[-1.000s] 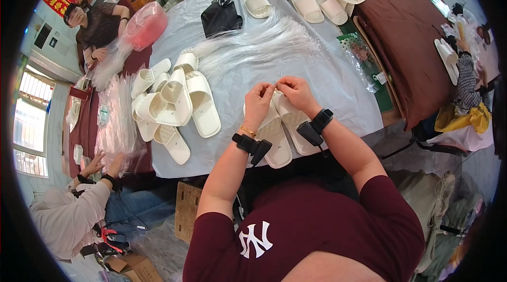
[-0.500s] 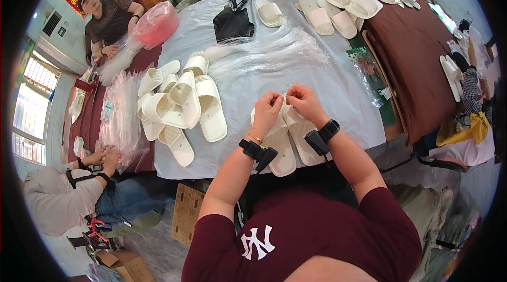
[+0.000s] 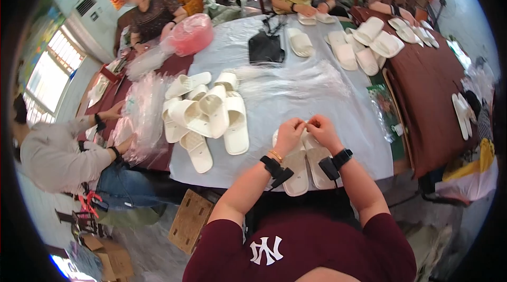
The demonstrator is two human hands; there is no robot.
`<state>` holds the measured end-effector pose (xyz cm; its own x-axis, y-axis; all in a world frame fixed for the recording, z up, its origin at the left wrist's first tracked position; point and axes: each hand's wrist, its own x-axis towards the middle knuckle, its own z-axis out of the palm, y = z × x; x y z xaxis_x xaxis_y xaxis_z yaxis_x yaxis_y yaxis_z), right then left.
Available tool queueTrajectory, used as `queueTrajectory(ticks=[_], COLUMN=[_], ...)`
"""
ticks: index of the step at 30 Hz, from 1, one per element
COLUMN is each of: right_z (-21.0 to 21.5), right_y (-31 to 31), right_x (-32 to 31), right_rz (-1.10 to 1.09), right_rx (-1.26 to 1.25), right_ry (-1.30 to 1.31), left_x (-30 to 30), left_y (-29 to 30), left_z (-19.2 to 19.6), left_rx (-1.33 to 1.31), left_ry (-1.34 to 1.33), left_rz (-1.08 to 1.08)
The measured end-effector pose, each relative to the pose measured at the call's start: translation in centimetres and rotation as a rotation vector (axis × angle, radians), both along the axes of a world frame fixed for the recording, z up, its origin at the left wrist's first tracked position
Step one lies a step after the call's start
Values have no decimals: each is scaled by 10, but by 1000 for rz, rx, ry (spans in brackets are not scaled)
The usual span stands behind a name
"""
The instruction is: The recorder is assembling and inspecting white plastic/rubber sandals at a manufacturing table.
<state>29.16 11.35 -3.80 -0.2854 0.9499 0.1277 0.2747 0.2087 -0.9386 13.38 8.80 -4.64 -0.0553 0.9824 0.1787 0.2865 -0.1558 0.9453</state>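
A pair of cream slippers lies side by side at the table's front edge, a left slipper point(image 3: 297, 174) and a right slipper point(image 3: 316, 155), soles toward me. Over their toe straps, my left hand point(image 3: 290, 134) and my right hand point(image 3: 324, 133) are close together, fingertips pinched and almost touching. Whatever sits between the fingers is too small to make out. Farther forward, a loose spread of thin clear strands point(image 3: 301, 84) lies across the pale table cover. To the left is a heap of cream slippers point(image 3: 236, 129), several overlapping at angles.
A black bag point(image 3: 265, 48) stands beyond the strands. More slippers point(image 3: 343, 52) are piled far right, beside a brown-covered surface point(image 3: 422, 92). Clear plastic bags point(image 3: 145, 113) and a pink bundle point(image 3: 191, 35) line the left side. Other people sit around the table, some handling slippers.
My view has tilted up and shifted left, so the scene sits lower and farther right. My hands remain pinched together over the slippers. The person at left has reached farther into the plastic bags.
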Motion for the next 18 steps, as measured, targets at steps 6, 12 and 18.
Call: queueTrajectory(ticks=[6, 12, 18], right_z=[-20, -36, -21], right_y=[6, -5, -44], right_x=[18, 77, 61], right_rz=[-176, -291, -189], right_rx=[123, 20, -116], right_ry=[92, 90, -51], left_x=[0, -12, 2], left_y=[-18, -92, -102], left_z=[15, 30, 27], left_rx=[491, 121, -83], left_ry=[444, 511, 737], left_rz=[207, -145, -87])
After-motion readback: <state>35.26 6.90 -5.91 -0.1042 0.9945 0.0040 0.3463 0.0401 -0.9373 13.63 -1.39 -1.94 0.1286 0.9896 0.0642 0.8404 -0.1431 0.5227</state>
